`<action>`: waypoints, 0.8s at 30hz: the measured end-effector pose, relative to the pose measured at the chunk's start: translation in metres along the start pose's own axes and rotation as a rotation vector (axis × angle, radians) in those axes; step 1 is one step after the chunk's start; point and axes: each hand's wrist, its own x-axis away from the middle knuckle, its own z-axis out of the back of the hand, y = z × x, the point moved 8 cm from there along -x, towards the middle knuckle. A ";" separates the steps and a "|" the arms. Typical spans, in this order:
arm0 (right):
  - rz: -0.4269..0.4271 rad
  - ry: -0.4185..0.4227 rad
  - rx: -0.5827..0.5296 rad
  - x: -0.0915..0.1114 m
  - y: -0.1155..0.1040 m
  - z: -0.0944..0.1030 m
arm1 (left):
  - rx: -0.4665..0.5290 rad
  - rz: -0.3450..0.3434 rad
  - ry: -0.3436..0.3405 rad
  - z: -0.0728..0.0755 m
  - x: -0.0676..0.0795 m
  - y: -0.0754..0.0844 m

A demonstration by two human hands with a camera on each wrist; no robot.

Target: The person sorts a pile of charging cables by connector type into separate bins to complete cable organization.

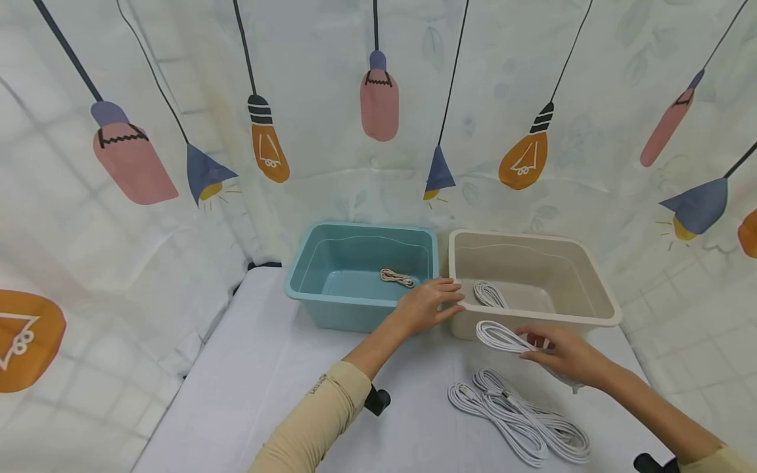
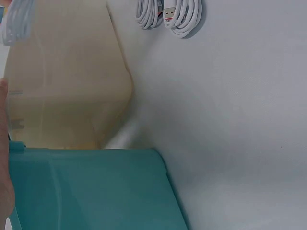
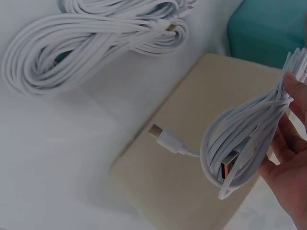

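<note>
In the head view my right hand (image 1: 564,353) pinches a coiled white USB cable (image 1: 499,336) just in front of the beige bin (image 1: 600,318). The right wrist view shows this cable's metal USB plug (image 3: 229,165) among the loops, and a smaller plug (image 3: 168,140) dangling free. My left hand (image 1: 427,306) rests its fairly straight fingers at the beige bin's near left corner, beside the teal bin (image 1: 349,301). One coiled white cable (image 1: 489,294) lies inside the beige bin. A coiled beige cable (image 1: 397,278) lies inside the teal bin.
Several bundled white cables (image 1: 520,417) lie on the white-covered table (image 1: 236,401) in front of the beige bin. Both bins stand side by side at the table's back, against a lamp-patterned curtain (image 1: 331,177).
</note>
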 end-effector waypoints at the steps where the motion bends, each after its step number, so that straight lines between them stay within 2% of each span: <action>1: 0.001 0.004 0.013 -0.002 -0.001 0.004 | 0.006 0.002 0.000 0.000 0.000 0.000; 6: 0.004 0.035 0.070 -0.009 -0.004 0.020 | 0.023 0.012 -0.006 0.000 0.000 -0.001; 17: 0.001 0.042 0.114 -0.026 -0.002 0.053 | 0.025 -0.006 0.011 0.001 -0.001 0.000; 24: -0.054 0.024 0.149 -0.037 0.007 0.070 | 0.006 -0.020 0.014 0.001 -0.001 0.000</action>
